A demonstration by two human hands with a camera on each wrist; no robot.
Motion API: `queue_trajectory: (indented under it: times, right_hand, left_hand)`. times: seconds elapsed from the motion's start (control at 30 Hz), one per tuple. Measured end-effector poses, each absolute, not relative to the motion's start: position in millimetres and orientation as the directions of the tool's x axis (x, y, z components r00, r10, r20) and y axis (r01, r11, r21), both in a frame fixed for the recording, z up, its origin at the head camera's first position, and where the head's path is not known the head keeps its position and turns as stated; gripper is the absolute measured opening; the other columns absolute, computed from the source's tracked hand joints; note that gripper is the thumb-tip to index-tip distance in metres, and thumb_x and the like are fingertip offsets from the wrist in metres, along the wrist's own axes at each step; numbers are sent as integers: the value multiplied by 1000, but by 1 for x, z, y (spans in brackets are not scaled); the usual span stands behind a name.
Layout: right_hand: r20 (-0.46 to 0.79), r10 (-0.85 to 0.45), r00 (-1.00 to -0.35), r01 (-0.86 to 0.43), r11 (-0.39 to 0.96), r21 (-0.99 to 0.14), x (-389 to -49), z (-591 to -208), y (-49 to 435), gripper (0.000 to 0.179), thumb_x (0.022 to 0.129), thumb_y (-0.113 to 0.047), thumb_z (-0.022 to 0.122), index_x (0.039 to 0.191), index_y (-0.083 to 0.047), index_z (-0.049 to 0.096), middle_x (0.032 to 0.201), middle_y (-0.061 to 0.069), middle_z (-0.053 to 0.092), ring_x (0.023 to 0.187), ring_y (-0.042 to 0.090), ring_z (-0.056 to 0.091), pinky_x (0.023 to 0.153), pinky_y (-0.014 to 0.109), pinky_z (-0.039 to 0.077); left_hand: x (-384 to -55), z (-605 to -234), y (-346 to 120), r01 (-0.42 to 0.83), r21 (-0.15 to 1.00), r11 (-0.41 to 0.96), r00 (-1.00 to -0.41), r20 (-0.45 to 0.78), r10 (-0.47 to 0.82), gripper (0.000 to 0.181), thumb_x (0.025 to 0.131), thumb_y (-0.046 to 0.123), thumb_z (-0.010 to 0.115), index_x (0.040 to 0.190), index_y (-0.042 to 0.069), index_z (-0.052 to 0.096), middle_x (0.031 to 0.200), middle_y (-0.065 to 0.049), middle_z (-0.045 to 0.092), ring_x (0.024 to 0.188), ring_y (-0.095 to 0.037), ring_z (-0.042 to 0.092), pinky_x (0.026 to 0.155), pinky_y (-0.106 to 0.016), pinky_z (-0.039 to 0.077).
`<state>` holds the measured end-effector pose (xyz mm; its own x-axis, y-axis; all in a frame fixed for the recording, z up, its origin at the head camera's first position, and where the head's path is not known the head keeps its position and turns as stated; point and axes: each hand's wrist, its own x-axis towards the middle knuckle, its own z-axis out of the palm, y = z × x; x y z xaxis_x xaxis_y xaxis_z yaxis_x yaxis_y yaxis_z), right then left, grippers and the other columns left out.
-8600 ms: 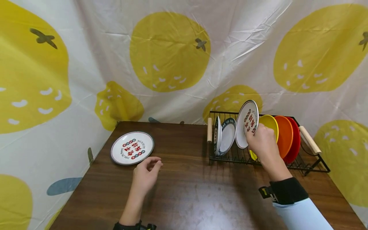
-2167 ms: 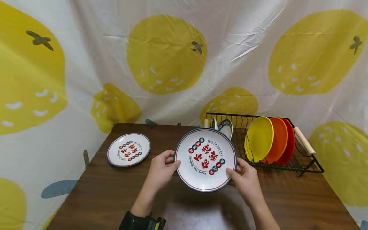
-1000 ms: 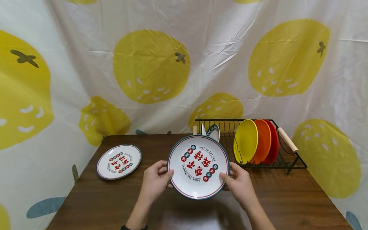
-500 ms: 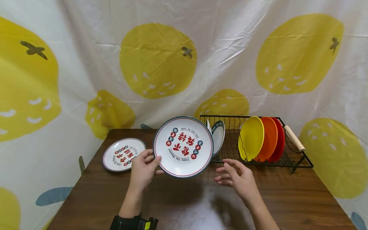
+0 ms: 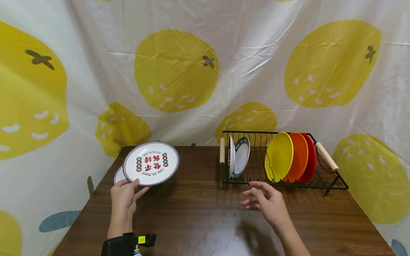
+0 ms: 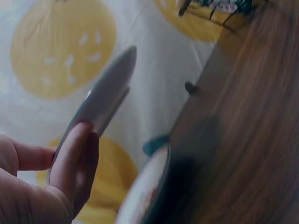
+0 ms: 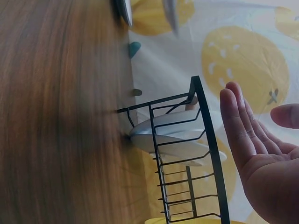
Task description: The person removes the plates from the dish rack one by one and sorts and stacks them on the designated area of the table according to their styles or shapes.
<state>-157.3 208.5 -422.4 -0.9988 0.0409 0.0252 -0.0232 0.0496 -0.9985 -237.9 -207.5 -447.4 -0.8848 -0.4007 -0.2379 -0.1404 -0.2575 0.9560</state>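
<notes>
A white plate (image 5: 150, 163) with red characters and a dark rim is pinched at its near edge by my left hand (image 5: 122, 199), thumb on top and fingers beneath. It is tilted above a similar plate (image 5: 119, 175) on the table at the left, mostly hidden by it in the head view. The left wrist view shows a gap between the held plate (image 6: 105, 100) and the lower plate (image 6: 147, 191). My right hand (image 5: 268, 203) hovers in front of the rack, fingers relaxed and holding nothing.
A black wire dish rack (image 5: 253, 132) with wooden handles stands at the right. Two white plates with dark patterned rims, one a white plate (image 5: 242, 157), lean at its left; a yellow plate (image 5: 278, 156), an orange plate (image 5: 299, 158) and a red plate (image 5: 312, 158) stand further right.
The plate came out of the rack and was held by both hands. My right hand then let go, and my left hand carried the plate left, over the plate on the table.
</notes>
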Motion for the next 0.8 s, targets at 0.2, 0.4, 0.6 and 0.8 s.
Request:
queue_trajectory:
  times: [0.2,0.4,0.6,0.8]
  right_hand:
    - [15,38,-999,-13,46,-999,-157,-426,210,34,111,-11,55,140,5,58,107,18,79,82,23,80,78,39,70]
    - [17,33,-999,-16,38,-999,-157,-428,209,34,111,-11,55,140,6,57,109,21,79,81,23,80,78,40,70]
    - [18,40,-999,-17,36,-999,-158,-428,209,32,111,-11,55,139,4,58,109,20,79,81,23,80,77,40,70]
    - [5,46,-999,-4,37,-999,-157,-428,209,32,111,-11,55,139,3,58,110,21,78,81,23,80,78,40,69]
  left_hand:
    - [-239,-468,-227,-138,923,-360,-843,-300,-447,54,109,2,46,159,-10,29,139,-12,48,95,-5,72,93,-29,65]
    - [-239,-477,-234,-135,916,-378,-825,-316,-469,49,108,-1,48,153,-12,34,137,-14,49,88,-5,74,92,-30,65]
    - [-241,-481,-239,-140,894,-427,-828,-342,-445,54,108,-2,47,159,-10,30,137,-13,48,92,-5,73,95,-31,65]
    - [-242,-487,-243,-141,877,-458,-832,-356,-425,58,108,-3,46,162,-8,27,138,-12,49,96,-6,73,96,-33,64]
